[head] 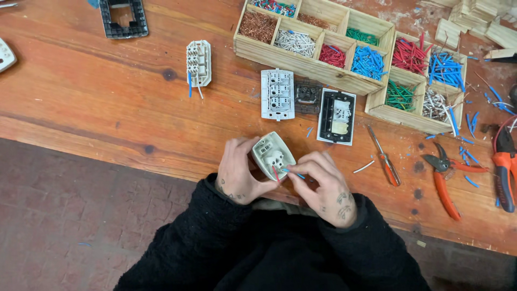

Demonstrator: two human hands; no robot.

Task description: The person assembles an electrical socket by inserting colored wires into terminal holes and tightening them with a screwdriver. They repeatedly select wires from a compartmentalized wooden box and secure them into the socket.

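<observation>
Here, low in the middle, my left hand (pixel 237 171) grips the white socket (pixel 273 155) tight; my right hand (pixel 322 183) pinches a blue wire (pixel 293 173); I'd push straight, slowly.

- A worn wooden workbench (pixel 97 102) is seen from above, with its near edge running across the view.
- Along the far edge, a wooden tray (pixel 318 40) is divided into compartments of cut wire pieces.
- A second tray (pixel 417 81) is set at the far right.
- Mid-bench, a white switch module (pixel 277 94) and a black-framed socket (pixel 336 117) are laid side by side.
- Near the right edge, a screwdriver (pixel 384 157) and orange pruning shears (pixel 446 175) are laid among scattered blue wire offcuts (pixel 469 156).
</observation>
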